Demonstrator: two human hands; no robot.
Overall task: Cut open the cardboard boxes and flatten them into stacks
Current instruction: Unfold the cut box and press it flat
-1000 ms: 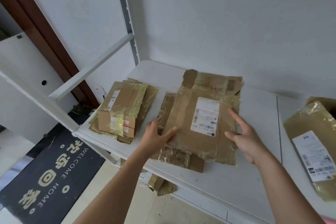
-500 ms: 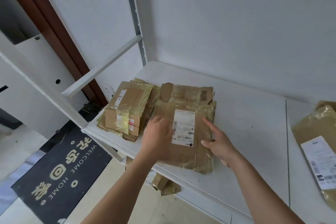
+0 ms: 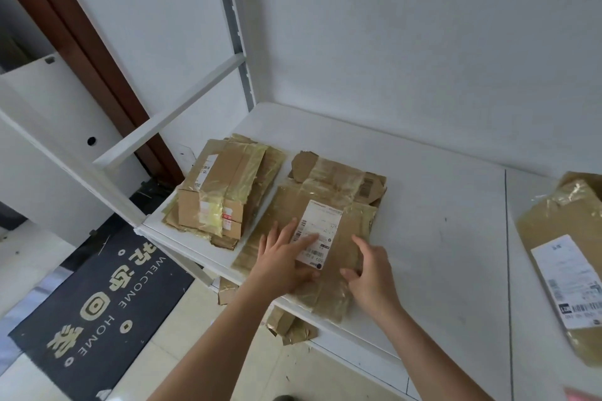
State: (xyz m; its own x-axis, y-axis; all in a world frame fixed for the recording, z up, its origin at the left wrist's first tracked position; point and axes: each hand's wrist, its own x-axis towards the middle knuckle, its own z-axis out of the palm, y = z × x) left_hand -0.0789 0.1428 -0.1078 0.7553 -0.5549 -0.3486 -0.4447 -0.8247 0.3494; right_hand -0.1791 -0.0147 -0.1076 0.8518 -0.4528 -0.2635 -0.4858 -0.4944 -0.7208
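Observation:
A flattened cardboard box (image 3: 338, 202) with tape and a white shipping label lies on top of a stack on the white shelf (image 3: 433, 238), its near end hanging over the shelf's front edge. My left hand (image 3: 283, 257) lies flat on it with fingers spread, fingertips on the label. My right hand (image 3: 368, 267) presses on the box's right side, fingers loosely bent. To the left sits a second stack of flattened boxes (image 3: 221, 195).
Another taped box with a label (image 3: 566, 257) lies at the right edge. White shelf posts and a crossbar (image 3: 169, 117) rise at the left. Cardboard scraps (image 3: 290, 325) lie on the floor below, beside a dark doormat (image 3: 91, 309).
The flattened box has been brought down and leftward onto the stack next to the left pile. Both hands followed it and now press on its top.

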